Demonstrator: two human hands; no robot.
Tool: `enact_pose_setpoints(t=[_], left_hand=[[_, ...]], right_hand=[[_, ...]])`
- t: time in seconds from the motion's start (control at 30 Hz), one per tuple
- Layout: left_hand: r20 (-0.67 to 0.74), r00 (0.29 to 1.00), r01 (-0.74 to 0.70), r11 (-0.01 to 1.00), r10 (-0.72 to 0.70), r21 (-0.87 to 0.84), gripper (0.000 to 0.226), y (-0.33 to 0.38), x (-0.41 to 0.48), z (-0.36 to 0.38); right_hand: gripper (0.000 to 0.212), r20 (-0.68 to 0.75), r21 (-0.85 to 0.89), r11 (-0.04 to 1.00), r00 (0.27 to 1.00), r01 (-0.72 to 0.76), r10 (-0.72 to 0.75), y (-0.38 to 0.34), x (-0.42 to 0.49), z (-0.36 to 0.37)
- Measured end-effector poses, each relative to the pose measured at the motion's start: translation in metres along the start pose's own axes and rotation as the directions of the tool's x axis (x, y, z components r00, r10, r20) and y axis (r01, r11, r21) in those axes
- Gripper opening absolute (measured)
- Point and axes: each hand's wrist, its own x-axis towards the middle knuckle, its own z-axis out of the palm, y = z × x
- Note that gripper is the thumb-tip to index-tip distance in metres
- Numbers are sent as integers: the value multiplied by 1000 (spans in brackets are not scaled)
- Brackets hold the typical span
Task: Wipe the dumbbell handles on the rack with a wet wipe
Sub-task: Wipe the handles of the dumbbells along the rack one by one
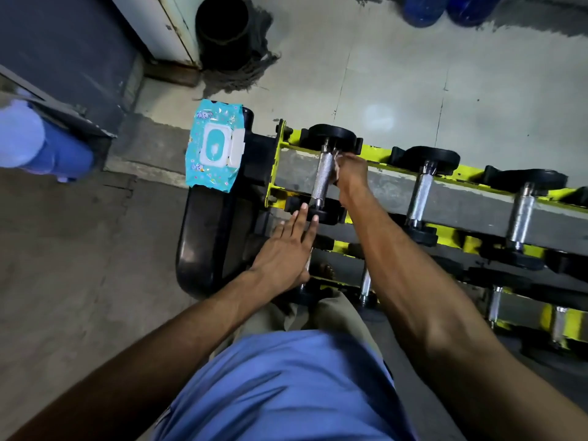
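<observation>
A yellow rack (375, 154) carries several dumbbells with black ends and knurled metal handles. My right hand (351, 171) grips a crumpled wet wipe (336, 163) against the right side of the leftmost top dumbbell's handle (323, 173). My left hand (286, 249) is flat, its straight fingertips resting on that dumbbell's near black end (324, 214). A turquoise wipes pack (214, 146) with its white lid shut lies on a black seat left of the rack.
Two more dumbbells (421, 192) (521, 211) sit to the right on the top tier, others on lower tiers. The black seat (203, 243) adjoins the rack's left end. A black bin (222, 30) and mop stand on the floor behind.
</observation>
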Motion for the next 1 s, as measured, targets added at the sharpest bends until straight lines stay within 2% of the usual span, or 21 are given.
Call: enact_pose_setpoints(t=[0.07, 0.13, 0.23, 0.27, 0.4, 0.53, 0.67, 0.7, 0.77, 0.9, 1.0], left_hand=[[-2, 1000, -10, 1000, 10, 9, 120, -3, 1, 0], [-3, 1000, -19, 1000, 19, 17, 118, -5, 3, -1], [3, 1000, -25, 1000, 25, 18, 118, -8, 3, -3], [2, 1000, -26, 999, 26, 18, 118, -9, 2, -3], [17, 999, -44, 999, 44, 7, 111, -13, 0, -9], [1, 999, -38, 999, 38, 3, 102, -12, 2, -15], [-28, 999, -27, 1000, 27, 6, 93, -7, 2, -18], [-38, 999, -29, 1000, 29, 10, 91, -5, 1, -18], [-72, 997, -35, 999, 36, 17, 88, 0, 1, -19], [-123, 991, -47, 999, 49, 17, 86, 16, 4, -24], [-131, 991, -9, 1000, 7, -13, 87, 26, 11, -28]], right_hand=[[26, 107, -97, 995, 994, -21, 31, 10, -11, -3], [21, 137, -225, 974, 989, -22, 54, 24, -19, -9], [22, 170, -478, 877, 985, 50, 37, 41, -27, -20], [21, 192, -516, 853, 981, 75, 30, 42, -31, -23], [15, 179, -507, 858, 984, 83, 11, 45, -42, -31], [9, 127, -512, 846, 987, 147, -94, 46, -49, -40], [5, 169, -338, 929, 981, 148, -95, 39, -55, -57], [10, 174, -323, 933, 979, 160, -108, 37, -57, -64], [17, 168, -339, 916, 972, 215, -166, 27, -57, -83], [13, 160, -374, 854, 932, 362, -325, -7, -50, -126], [12, 164, -313, 878, 931, 361, -325, -17, -43, -134]])
